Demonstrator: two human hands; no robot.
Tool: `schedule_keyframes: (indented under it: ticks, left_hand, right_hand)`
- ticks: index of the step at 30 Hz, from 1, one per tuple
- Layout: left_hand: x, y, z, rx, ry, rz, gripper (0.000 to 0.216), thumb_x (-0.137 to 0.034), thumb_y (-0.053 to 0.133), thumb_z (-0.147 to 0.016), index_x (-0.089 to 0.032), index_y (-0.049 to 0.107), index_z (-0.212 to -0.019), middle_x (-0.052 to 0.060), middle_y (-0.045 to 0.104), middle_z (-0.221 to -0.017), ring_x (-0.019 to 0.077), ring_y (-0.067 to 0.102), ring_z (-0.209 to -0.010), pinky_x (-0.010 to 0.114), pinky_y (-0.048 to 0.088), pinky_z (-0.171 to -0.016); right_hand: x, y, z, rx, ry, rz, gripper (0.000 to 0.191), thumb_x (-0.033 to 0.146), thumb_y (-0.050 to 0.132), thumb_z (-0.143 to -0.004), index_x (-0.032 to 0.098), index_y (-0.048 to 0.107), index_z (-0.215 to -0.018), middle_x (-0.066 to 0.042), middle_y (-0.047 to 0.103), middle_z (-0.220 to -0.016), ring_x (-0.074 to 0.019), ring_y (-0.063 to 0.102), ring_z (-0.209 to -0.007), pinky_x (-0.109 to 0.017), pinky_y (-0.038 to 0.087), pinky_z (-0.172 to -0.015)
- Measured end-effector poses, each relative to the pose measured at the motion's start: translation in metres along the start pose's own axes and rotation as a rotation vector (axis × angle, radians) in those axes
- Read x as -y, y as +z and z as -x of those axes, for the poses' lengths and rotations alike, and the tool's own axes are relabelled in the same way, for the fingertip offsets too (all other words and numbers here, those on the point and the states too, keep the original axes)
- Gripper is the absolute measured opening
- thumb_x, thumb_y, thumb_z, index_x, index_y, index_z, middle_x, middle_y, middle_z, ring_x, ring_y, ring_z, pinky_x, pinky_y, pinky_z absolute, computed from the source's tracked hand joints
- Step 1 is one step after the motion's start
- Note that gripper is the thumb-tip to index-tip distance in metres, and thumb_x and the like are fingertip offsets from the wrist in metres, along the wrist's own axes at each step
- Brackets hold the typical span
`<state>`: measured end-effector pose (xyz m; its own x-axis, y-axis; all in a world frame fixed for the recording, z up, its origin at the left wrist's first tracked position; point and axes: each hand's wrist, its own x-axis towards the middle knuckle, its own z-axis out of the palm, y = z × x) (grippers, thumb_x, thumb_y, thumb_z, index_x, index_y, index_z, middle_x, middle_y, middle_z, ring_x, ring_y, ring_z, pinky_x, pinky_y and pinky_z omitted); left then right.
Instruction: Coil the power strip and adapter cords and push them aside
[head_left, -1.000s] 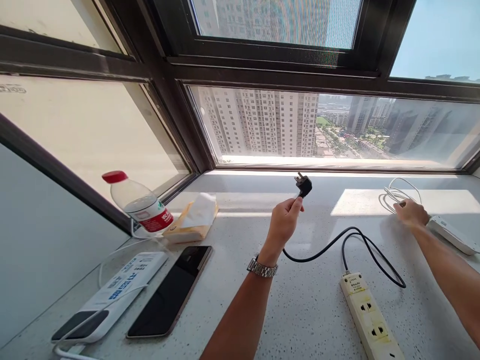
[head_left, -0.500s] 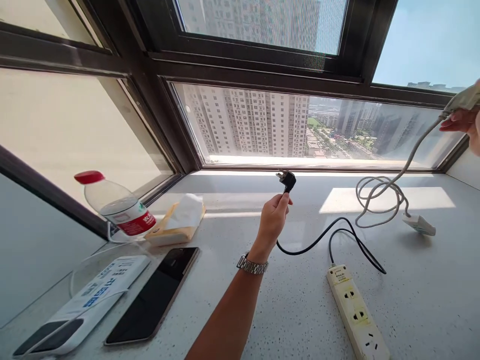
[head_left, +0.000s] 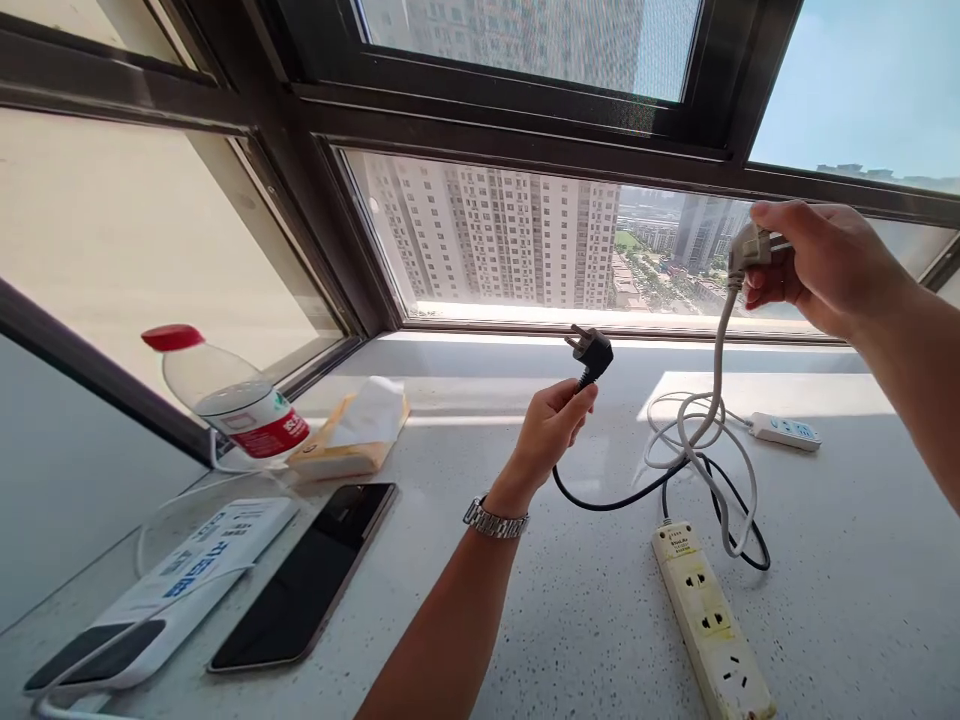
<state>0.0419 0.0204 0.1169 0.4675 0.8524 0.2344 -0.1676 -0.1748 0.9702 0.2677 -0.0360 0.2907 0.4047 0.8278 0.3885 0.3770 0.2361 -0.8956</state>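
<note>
My left hand [head_left: 550, 428] holds up a black plug [head_left: 592, 353] by the cable just under it. The black cable [head_left: 622, 497] runs down to a cream power strip [head_left: 711, 620] lying on the speckled white sill [head_left: 585, 620]. My right hand [head_left: 819, 262] is raised at the upper right, gripping a white plug [head_left: 745, 246]. Its white cable [head_left: 712, 420] hangs down in loose loops over the black one and leads to a small white power strip [head_left: 786, 430] on the sill.
At left stand a clear bottle with a red cap [head_left: 225, 395], a tissue pack [head_left: 358, 428], a black phone [head_left: 306, 577] and a white power bank [head_left: 161, 600] with a thin white cable. Dark window frames [head_left: 480, 130] rise behind the sill.
My right hand has lifted the white plug off the sill and carried it left toward the middle, dragging the white cable over the black one. My left hand stayed up with the black plug.
</note>
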Motion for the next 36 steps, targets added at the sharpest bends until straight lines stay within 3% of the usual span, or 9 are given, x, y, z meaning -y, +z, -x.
schedule_keyframes:
  ticks: [4,8,11,16,21,26,28,33,36]
  left_hand:
    - [-0.002,-0.009,0.0,0.066,0.003,-0.097,0.04,-0.054,0.064,-0.075,-0.018,0.049,-0.062,-0.008,0.027,-0.049,0.0046,0.019,-0.044,0.02,0.016,-0.041]
    - [-0.005,-0.013,0.002,0.084,-0.001,-0.224,0.04,-0.053,0.059,-0.078,-0.018,0.05,-0.062,-0.007,0.028,-0.05,0.0054,0.021,-0.045,0.021,0.018,-0.041]
    - [-0.007,-0.014,0.003,0.117,-0.022,-0.275,0.041,-0.055,0.057,-0.078,-0.018,0.049,-0.064,-0.007,0.03,-0.052,0.0057,0.023,-0.046,0.021,0.019,-0.042]
    - [0.007,-0.006,-0.002,0.236,-0.082,-0.35,0.042,-0.056,0.055,-0.08,-0.018,0.044,-0.063,-0.006,0.029,-0.056,0.0064,0.024,-0.048,0.022,0.018,-0.045]
    - [0.026,0.015,-0.002,0.207,0.012,-0.425,0.041,-0.054,0.057,-0.079,-0.019,0.041,-0.064,-0.006,0.033,-0.059,0.0083,0.031,-0.054,0.023,0.024,-0.05]
    - [0.031,0.029,0.003,0.252,0.074,-0.574,0.045,-0.059,0.069,-0.068,-0.018,0.052,-0.072,-0.007,0.037,-0.059,0.0089,0.033,-0.054,0.023,0.023,-0.049]
    - [0.032,0.031,0.003,0.243,0.074,-0.565,0.046,-0.059,0.071,-0.066,-0.018,0.051,-0.072,-0.008,0.037,-0.059,0.0083,0.032,-0.053,0.023,0.023,-0.049]
    - [0.038,0.024,-0.001,0.258,0.017,-0.498,0.046,-0.057,0.068,-0.07,-0.017,0.048,-0.062,-0.006,0.034,-0.057,0.0074,0.028,-0.053,0.023,0.019,-0.049]
    - [0.04,0.017,-0.004,0.24,-0.08,-0.4,0.051,-0.06,0.066,-0.071,-0.017,0.045,-0.056,-0.005,0.035,-0.053,0.0069,0.029,-0.05,0.023,0.019,-0.048]
  right_hand:
    - [-0.037,0.003,0.007,0.123,0.227,0.077,0.024,0.028,0.056,-0.093,0.011,0.061,-0.078,-0.003,0.061,-0.059,-0.0118,0.06,-0.047,-0.026,0.055,-0.048]
    - [-0.09,-0.019,0.022,-0.065,0.424,-0.113,0.026,0.02,0.049,-0.092,0.014,0.061,-0.07,-0.003,0.061,-0.057,-0.0115,0.058,-0.045,-0.025,0.055,-0.048]
    - [-0.142,-0.029,0.056,-0.251,0.548,-0.287,0.023,0.02,0.052,-0.089,0.015,0.061,-0.068,-0.003,0.06,-0.055,-0.0129,0.057,-0.045,-0.025,0.056,-0.047]
    - [-0.205,0.002,0.128,-0.257,0.607,-0.561,0.022,0.04,0.071,-0.081,0.02,0.062,-0.075,-0.002,0.064,-0.062,-0.017,0.064,-0.057,-0.03,0.06,-0.058]
    - [-0.194,0.043,0.141,0.106,0.628,-0.574,0.038,0.054,0.076,-0.073,0.019,0.065,-0.082,-0.004,0.067,-0.072,-0.0153,0.061,-0.062,-0.026,0.053,-0.054]
    - [-0.163,0.055,0.118,0.341,0.508,-0.458,0.047,0.059,0.076,-0.069,0.014,0.065,-0.081,-0.002,0.061,-0.068,-0.0052,0.037,-0.044,-0.018,0.019,-0.035]
    - [-0.157,0.056,0.112,0.375,0.463,-0.468,0.051,0.062,0.077,-0.066,0.014,0.064,-0.079,-0.001,0.06,-0.066,-0.0036,0.033,-0.041,-0.019,0.014,-0.035]
    - [-0.159,0.054,0.105,0.441,0.469,-0.569,0.058,0.073,0.064,-0.073,0.015,0.064,-0.079,-0.005,0.066,-0.069,-0.0087,0.049,-0.045,-0.019,0.029,-0.036]
    - [-0.167,0.046,0.105,0.45,0.584,-0.618,0.045,0.061,0.065,-0.08,0.017,0.067,-0.089,-0.008,0.071,-0.082,-0.0137,0.061,-0.058,-0.021,0.042,-0.043]
